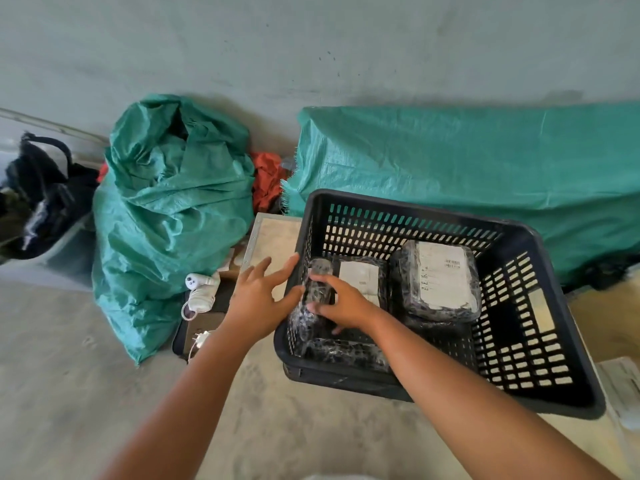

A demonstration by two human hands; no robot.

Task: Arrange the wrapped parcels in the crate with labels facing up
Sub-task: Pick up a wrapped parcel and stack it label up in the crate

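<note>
A black slatted plastic crate [530,233] stands on the floor at centre right. Inside it, a big wrapped parcel [440,282] lies at the back right with its white label up. A second parcel [360,277] with its label up lies left of it. Another dark wrapped parcel [346,351] lies along the crate's near wall. My right hand [341,301] is inside the crate, gripping a narrow, roll-like wrapped parcel [317,282] at the left wall. My left hand [258,296] hovers with fingers spread just outside the crate's left rim, holding nothing.
A stuffed green woven sack [169,220] stands to the left, and a long green-covered bundle [467,168] lies behind the crate. A white corded device [201,292] and a dark flat case [197,334] lie on the floor near my left hand. Dark bags [41,195] sit far left.
</note>
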